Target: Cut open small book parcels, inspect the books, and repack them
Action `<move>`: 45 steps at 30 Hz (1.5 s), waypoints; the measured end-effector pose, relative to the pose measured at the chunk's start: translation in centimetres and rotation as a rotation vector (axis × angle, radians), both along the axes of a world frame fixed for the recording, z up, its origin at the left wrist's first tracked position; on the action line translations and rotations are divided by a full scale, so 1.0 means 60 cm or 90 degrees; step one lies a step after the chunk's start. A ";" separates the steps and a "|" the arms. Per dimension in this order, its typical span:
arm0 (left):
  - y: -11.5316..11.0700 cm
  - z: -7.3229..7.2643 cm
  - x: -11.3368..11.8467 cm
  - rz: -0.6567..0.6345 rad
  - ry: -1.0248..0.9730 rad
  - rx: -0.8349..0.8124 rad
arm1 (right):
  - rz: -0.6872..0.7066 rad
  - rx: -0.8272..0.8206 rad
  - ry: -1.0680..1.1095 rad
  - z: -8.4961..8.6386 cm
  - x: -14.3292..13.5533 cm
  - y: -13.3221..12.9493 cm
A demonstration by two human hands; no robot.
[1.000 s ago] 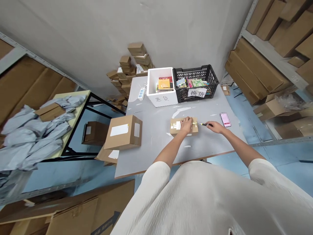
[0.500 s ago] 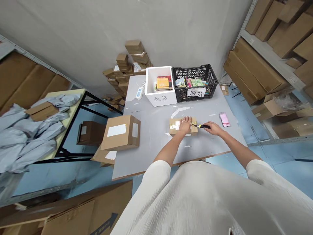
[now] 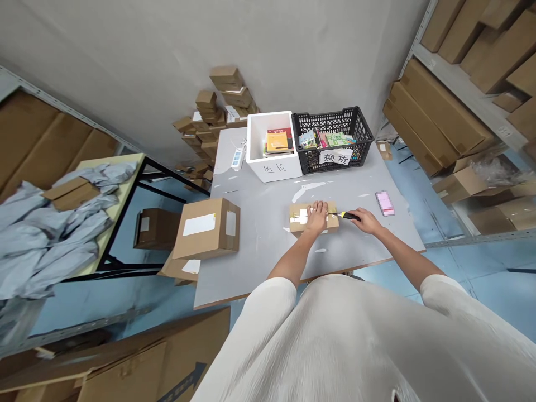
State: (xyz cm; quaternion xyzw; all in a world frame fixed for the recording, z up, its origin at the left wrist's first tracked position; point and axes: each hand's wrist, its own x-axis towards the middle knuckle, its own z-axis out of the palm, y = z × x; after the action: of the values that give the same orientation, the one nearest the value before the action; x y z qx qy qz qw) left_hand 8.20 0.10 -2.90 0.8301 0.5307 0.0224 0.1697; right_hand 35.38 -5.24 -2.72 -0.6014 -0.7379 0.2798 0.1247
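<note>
Utility knife (image 3: 345, 215) was right there at the small carton's (image 3: 296, 226) taped top!

Far left, grey mailing bags (image 3: 50, 240) lay heaped across a pale-yellow table (image 3: 118, 211), a flat brown carton (image 3: 73, 192) riding on the pile. Next along, a bigger labelled carton (image 3: 192, 244) sat at the left end of the grey worktable (image 3: 262, 234), white labels on two faces. Behind it, small brown boxes (image 3: 225, 78) were stacked against the wall, and a white power strip (image 3: 237, 160) lay near the worktable's back left corner. Then a white foam box (image 3: 272, 170), handwriting across its front, books (image 3: 277, 141) inside!

And here was the action: the small carton lay flat toward the worktable's front, right of centre, and the left hand (image 3: 317, 216) was planted on its top, fingers a little spread, palm down. Beyond it, a black plastic crate (image 3: 307, 160) stood beside the foam box, colourful books (image 3: 335, 139) within. On to the knife, its blade over the carton's right end; whether it had cut in, you couldn't tell. The right hand (image 3: 365, 220) had its fingers closed around the black handle! Just past that hand lay a phone (image 3: 384, 203), pink screen blurred, then long cartons (image 3: 439, 120) on the right.
</note>
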 end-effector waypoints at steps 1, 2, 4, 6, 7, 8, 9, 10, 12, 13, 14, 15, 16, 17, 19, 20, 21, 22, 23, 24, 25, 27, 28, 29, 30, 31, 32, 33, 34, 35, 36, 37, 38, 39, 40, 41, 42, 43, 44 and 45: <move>0.000 0.000 -0.001 -0.003 0.000 0.003 | -0.007 0.005 0.002 -0.001 0.007 0.001; 0.000 0.001 -0.003 -0.008 0.000 0.005 | -0.026 0.012 0.008 -0.002 0.014 0.003; -0.001 0.001 -0.006 -0.021 0.001 0.003 | -0.079 0.033 0.021 -0.001 0.033 0.007; -0.003 0.001 -0.008 -0.027 0.001 -0.001 | -0.118 0.051 0.027 0.001 0.052 0.012; -0.005 0.000 -0.008 -0.025 0.000 -0.002 | -0.122 0.054 0.030 0.002 0.060 0.015; -0.007 0.000 -0.007 -0.018 -0.002 0.000 | -0.120 0.054 0.034 0.003 0.066 0.018; -0.009 -0.001 -0.005 -0.010 -0.004 0.002 | -0.119 0.053 0.038 0.003 0.070 0.020; -0.011 -0.003 -0.003 -0.004 -0.008 0.005 | -0.119 0.052 0.044 0.001 0.072 0.021; -0.015 -0.006 0.003 0.001 -0.017 0.010 | -0.124 0.052 0.049 -0.006 0.071 0.023; -0.017 -0.009 0.007 0.004 -0.023 0.015 | -0.127 0.051 0.049 -0.012 0.069 0.023; -0.018 -0.012 0.012 0.008 -0.031 0.020 | -0.129 0.048 0.049 -0.018 0.067 0.022; -0.020 -0.015 0.018 0.014 -0.039 0.027 | -0.130 0.045 0.050 -0.025 0.066 0.021; -0.023 -0.019 0.024 0.022 -0.047 0.033 | -0.131 0.043 0.052 -0.032 0.065 0.020; -0.025 -0.023 0.031 0.033 -0.053 0.038 | -0.131 0.041 0.056 -0.039 0.066 0.018; -0.029 -0.032 0.046 0.050 -0.065 0.043 | -0.134 0.040 0.066 -0.054 0.071 0.015; -0.031 -0.037 0.053 0.056 -0.071 0.043 | -0.139 0.038 0.069 -0.060 0.075 0.013; -0.032 -0.041 0.059 0.060 -0.078 0.043 | -0.148 0.033 0.070 -0.067 0.080 0.011; -0.033 -0.044 0.065 0.063 -0.086 0.044 | -0.160 0.027 0.070 -0.074 0.086 0.009; -0.035 -0.047 0.069 0.064 -0.095 0.046 | -0.173 0.019 0.066 -0.081 0.091 0.007; -0.036 -0.048 0.072 0.064 -0.105 0.048 | -0.186 0.010 0.058 -0.089 0.098 0.006; -0.037 -0.049 0.075 0.065 -0.114 0.050 | -0.199 0.000 0.047 -0.096 0.105 0.004; -0.039 -0.049 0.075 0.065 -0.132 0.052 | -0.221 -0.021 0.019 -0.112 0.121 0.001; -0.041 -0.048 0.074 0.062 -0.141 0.053 | -0.230 -0.033 0.004 -0.120 0.130 0.000; -0.043 -0.046 0.073 0.058 -0.150 0.054 | -0.238 -0.046 -0.012 -0.128 0.140 -0.001; -0.045 -0.044 0.070 0.052 -0.159 0.055 | -0.246 -0.056 -0.030 -0.135 0.150 -0.001; -0.048 -0.042 0.067 0.048 -0.169 0.057 | -0.254 -0.065 -0.049 -0.143 0.161 0.000; -0.051 -0.040 0.064 0.046 -0.178 0.059 | -0.262 -0.071 -0.068 -0.150 0.171 0.003; -0.055 -0.039 0.059 0.049 -0.185 0.061 | -0.270 -0.075 -0.088 -0.157 0.181 0.006; -0.059 -0.038 0.054 0.055 -0.189 0.064 | -0.276 -0.079 -0.106 -0.164 0.191 0.011; -0.063 -0.037 0.048 0.065 -0.192 0.067 | -0.279 -0.085 -0.121 -0.171 0.200 0.016; -0.068 -0.037 0.041 0.075 -0.192 0.070 | -0.277 -0.093 -0.133 -0.177 0.207 0.023; -0.073 -0.038 0.033 0.085 -0.190 0.072 | -0.275 -0.101 -0.143 -0.183 0.214 0.031; -0.078 -0.039 0.024 0.094 -0.187 0.074 | -0.272 -0.109 -0.151 -0.189 0.219 0.038; -0.084 -0.040 0.013 0.101 -0.184 0.076 | -0.269 -0.117 -0.158 -0.195 0.224 0.046; -0.090 -0.041 0.002 0.107 -0.180 0.077 | -0.266 -0.124 -0.164 -0.201 0.228 0.053; -0.096 -0.041 -0.009 0.111 -0.175 0.079 | -0.262 -0.129 -0.169 -0.206 0.231 0.059; -0.102 -0.042 -0.020 0.116 -0.171 0.081 | -0.255 -0.132 -0.172 -0.211 0.233 0.064; -0.109 -0.042 -0.030 0.120 -0.167 0.084 | -0.247 -0.132 -0.175 -0.216 0.234 0.067; -0.115 -0.043 -0.039 0.125 -0.164 0.085 | -0.237 -0.130 -0.180 -0.221 0.235 0.069; -0.121 -0.042 -0.048 0.129 -0.162 0.087 | -0.228 -0.124 -0.188 -0.224 0.235 0.069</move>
State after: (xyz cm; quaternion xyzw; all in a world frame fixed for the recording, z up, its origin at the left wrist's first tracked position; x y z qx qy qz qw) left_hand 5.34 -7.16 -5.45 0.7724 0.5832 0.1799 0.1757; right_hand 49.47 -1.12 -16.18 -0.7661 -0.5995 0.2317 0.0045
